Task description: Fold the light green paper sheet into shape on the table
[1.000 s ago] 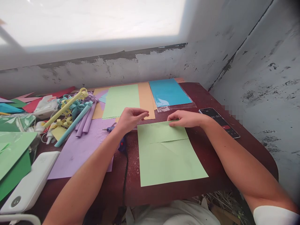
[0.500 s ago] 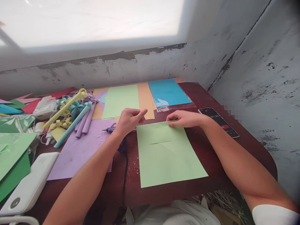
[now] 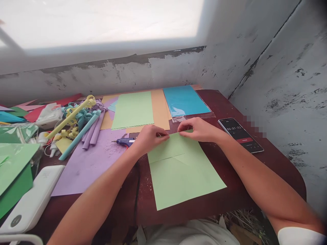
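In front of me a light green sheet of paper (image 3: 187, 173) lies on the dark red table, with a short slit or crease line across its upper part. My left hand (image 3: 152, 137) pinches the sheet's far edge near its left corner. A little to the right, my right hand (image 3: 195, 129) pinches the same far edge between thumb and fingers. The two sets of fingertips are close together. Just left of my left hand lies a blue glue gun (image 3: 124, 141), partly over a purple sheet (image 3: 94, 170).
A phone (image 3: 241, 134) showing a timer lies on the right. Blue paper in plastic (image 3: 187, 100) and another green sheet (image 3: 134, 109) lie at the back. Rolled paper tubes (image 3: 81, 136) and curled strips fill the left, beside a white power bank (image 3: 33, 197).
My left hand has moved right and now grips the sheet's far edge. My right hand has shifted slightly left along that edge. The sheet has turned a little.
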Tool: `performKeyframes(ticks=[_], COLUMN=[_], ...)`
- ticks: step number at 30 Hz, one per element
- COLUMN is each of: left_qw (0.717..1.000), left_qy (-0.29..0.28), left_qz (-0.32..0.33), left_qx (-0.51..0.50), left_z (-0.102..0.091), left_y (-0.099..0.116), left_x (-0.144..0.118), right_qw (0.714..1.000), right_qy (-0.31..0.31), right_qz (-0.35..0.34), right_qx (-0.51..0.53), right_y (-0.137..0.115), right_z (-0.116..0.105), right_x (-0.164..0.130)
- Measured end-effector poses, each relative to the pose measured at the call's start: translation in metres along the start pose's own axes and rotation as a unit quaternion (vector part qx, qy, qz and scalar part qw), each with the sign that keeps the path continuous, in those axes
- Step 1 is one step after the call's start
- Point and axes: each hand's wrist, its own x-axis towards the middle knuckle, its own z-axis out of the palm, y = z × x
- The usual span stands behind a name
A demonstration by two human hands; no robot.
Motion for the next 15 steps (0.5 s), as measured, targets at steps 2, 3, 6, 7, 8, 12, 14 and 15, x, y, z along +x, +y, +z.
performKeyframes(ticks=[2, 3, 6, 7, 8, 12, 14, 15], left_qw=[1.0, 1.0, 1.0, 1.0, 1.0, 0.999, 0.999, 0.999], left_qy=[-0.001, 0.0, 0.004, 0.006, 0.008, 0.016, 0.02, 0.022], left_qz=[-0.012, -0.015, -0.013, -0.008, -0.001, 0.027, 0.035, 0.037], left_qx=[-0.013, -0.018, -0.021, -0.019, -0.019, -0.03, -0.031, -0.031], left_z=[-0.001, -0.002, 0.0, 0.001, 0.002, 0.006, 0.008, 0.008], left_y=[0.001, 0.001, 0.001, 0.001, 0.001, 0.001, 0.001, 0.001], left_x=[0.0, 0.0, 0.0, 0.0, 0.0, 0.0, 0.0, 0.0], right_qw=[1.0, 0.999, 0.998, 0.997, 0.996, 0.988, 0.986, 0.985], right_qy=[0.019, 0.025, 0.041, 0.05, 0.061, 0.089, 0.091, 0.094], right_qz=[-0.018, -0.025, -0.044, -0.055, -0.069, -0.125, -0.133, -0.132], right_qx=[0.011, 0.014, -0.004, -0.013, -0.019, -0.031, -0.046, -0.053], right_y=[0.0, 0.0, 0.004, 0.005, 0.005, 0.002, -0.001, -0.002], right_z=[0.004, 0.006, 0.012, 0.015, 0.018, 0.029, 0.033, 0.035], right_x=[0.001, 0.001, 0.004, 0.005, 0.006, 0.009, 0.01, 0.01])
